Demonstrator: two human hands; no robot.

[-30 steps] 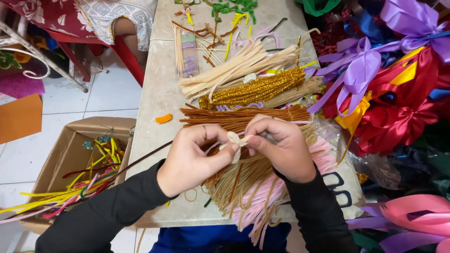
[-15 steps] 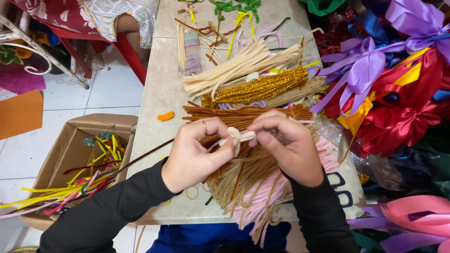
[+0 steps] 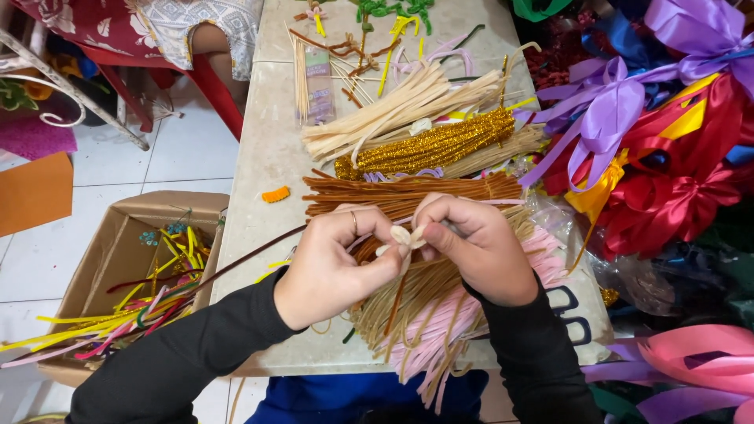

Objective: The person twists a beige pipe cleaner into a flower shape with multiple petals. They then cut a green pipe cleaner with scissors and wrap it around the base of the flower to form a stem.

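My left hand (image 3: 334,263) and my right hand (image 3: 475,247) meet over the stone table (image 3: 263,149), both pinching a small cream pipe-cleaner piece (image 3: 403,235) bent into loops. A long dark brown pipe cleaner (image 3: 236,259) runs from my left hand down to the left, past the table edge. Under my hands lie bundles of brown (image 3: 408,192), tan (image 3: 408,302) and pink pipe cleaners (image 3: 444,330). Black sleeves cover both my arms.
Gold glittery (image 3: 432,145) and cream (image 3: 393,114) bundles lie farther back, with green and yellow shapes beyond. A cardboard box (image 3: 118,259) of coloured scraps sits on the floor at left. Ribbon bows (image 3: 660,118) pile up at right. Black scissors (image 3: 569,314) rest near my right wrist. A seated person's knee (image 3: 208,35) is at the top left.
Both hands stay together on the cream piece, with the fingers shifting slightly as they work it. Nothing else has moved.
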